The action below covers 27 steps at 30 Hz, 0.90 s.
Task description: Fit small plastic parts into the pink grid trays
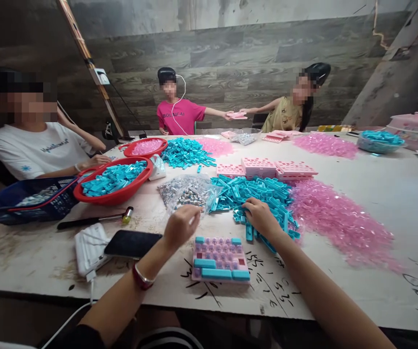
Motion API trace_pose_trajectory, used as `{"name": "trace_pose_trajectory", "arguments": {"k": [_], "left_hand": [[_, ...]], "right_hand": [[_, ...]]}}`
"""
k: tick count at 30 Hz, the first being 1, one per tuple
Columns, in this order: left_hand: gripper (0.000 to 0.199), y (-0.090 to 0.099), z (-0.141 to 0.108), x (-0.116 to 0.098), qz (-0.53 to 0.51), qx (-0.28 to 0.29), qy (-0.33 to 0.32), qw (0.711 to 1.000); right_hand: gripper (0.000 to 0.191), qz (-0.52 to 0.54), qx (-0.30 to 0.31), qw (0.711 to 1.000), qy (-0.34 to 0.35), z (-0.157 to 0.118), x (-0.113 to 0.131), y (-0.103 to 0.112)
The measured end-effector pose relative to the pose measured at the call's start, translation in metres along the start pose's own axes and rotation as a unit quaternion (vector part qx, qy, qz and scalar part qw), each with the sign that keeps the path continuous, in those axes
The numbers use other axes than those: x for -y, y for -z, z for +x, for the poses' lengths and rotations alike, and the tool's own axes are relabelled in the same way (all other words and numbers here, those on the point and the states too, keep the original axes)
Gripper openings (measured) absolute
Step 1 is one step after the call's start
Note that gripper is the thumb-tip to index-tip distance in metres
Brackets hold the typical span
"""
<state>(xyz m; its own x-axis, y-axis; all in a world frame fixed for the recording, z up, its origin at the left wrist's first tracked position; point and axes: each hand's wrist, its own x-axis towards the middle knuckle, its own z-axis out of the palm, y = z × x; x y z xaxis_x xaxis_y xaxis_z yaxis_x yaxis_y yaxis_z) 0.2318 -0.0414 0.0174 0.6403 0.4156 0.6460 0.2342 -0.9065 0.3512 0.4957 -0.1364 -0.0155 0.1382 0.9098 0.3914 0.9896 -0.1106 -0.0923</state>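
Note:
A pink keyboard-like block [221,259] lies flat on the table in front of me, carrying long blue caps and rows of small clear pink ones. Dark red squares show at two spots. Above its upper left corner hovers my left hand [183,224], fingers curled together; whatever they may hold is hidden. My right hand [262,217] reaches into the near edge of a heap of blue plastic caps [256,189], its fingertips closed on a blue cap there. Beside the heap, a plastic bag of small metallic-looking parts [189,191] lies behind my left hand.
Loose clear pink caps [343,225] spread to the right. Pink blocks [260,167] are stacked behind the heap. At left are a red basket of blue caps [112,179], a blue basket [23,198], a hammer [96,220], a phone [132,243] and a power bank [90,249]. Three people sit around the table.

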Motion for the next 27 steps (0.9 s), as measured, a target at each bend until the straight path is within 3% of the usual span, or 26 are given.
{"name": "trace_pose_trajectory", "arguments": {"k": [1, 3, 6, 14, 22, 24, 27], "left_hand": [[0.029, 0.002, 0.004, 0.014, 0.056, 0.015, 0.048, 0.997], [0.04, 0.003, 0.008, 0.038, 0.137, 0.106, 0.127, 0.977], [0.045, -0.003, 0.006, 0.058, 0.155, 0.154, 0.158, 0.963], [0.025, -0.012, 0.003, 0.06, 0.133, 0.188, 0.172, 0.958], [0.019, -0.004, 0.009, 0.047, 0.08, 0.122, 0.149, 0.978], [0.016, 0.0, 0.01, 0.034, 0.046, 0.059, 0.108, 0.991], [0.012, 0.002, 0.008, 0.007, -0.024, -0.116, 0.004, 0.993]], "right_hand": [[0.026, 0.002, -0.003, 1.0, -0.005, 0.0, 0.0, 0.0], [0.025, -0.002, -0.009, 1.0, -0.012, 0.0, -0.001, 0.002], [0.025, -0.016, -0.022, 0.999, -0.024, -0.001, -0.001, 0.005], [0.018, -0.004, -0.024, 0.999, -0.033, -0.002, -0.002, 0.005], [0.009, 0.004, -0.034, 0.998, -0.045, 0.0, 0.0, 0.0], [0.008, 0.007, -0.038, 0.998, -0.048, 0.0, -0.001, -0.003], [0.01, 0.011, -0.045, 0.998, -0.053, 0.002, -0.002, -0.007]]}}
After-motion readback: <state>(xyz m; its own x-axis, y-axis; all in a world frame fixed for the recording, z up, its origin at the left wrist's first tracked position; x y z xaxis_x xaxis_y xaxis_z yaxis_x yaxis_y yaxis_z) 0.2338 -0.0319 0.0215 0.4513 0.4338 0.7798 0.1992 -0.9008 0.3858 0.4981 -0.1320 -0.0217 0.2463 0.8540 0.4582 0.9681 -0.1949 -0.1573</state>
